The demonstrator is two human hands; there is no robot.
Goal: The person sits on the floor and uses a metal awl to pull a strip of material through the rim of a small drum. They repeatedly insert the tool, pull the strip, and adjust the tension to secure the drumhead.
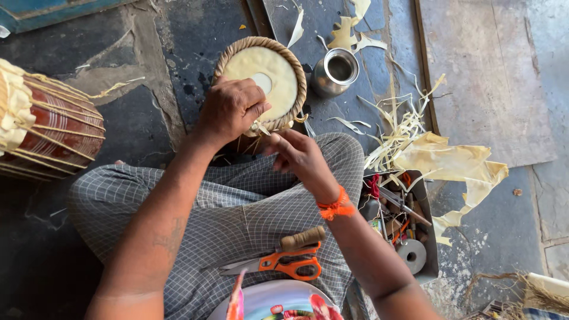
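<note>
At far left, a reddish-brown wooden drum laced with pale hide straps (50, 127) is lying on its side on the dark stone floor (148, 53). Near centre, a small round drum head of cream hide with a braided tan rim (264, 80) is being steadied on its near edge by the left hand (231, 109), whose fingers are curled closed over the rim. Just below it, the right hand (299, 155), tied at the wrist with an orange thread, is being held with fingertips pinched on a thin pale strip at the rim's lower edge. On the checked grey cloth over the lap, orange-handled scissors (284, 264) are lying beside a wooden-handled tool (301, 238). Behind the drum head, a small steel cup (336, 71) is standing upright. To the right, an open grey tray crowded with small tools (403, 228) is being flanked by curled yellowish hide offcuts (456, 166).
</note>
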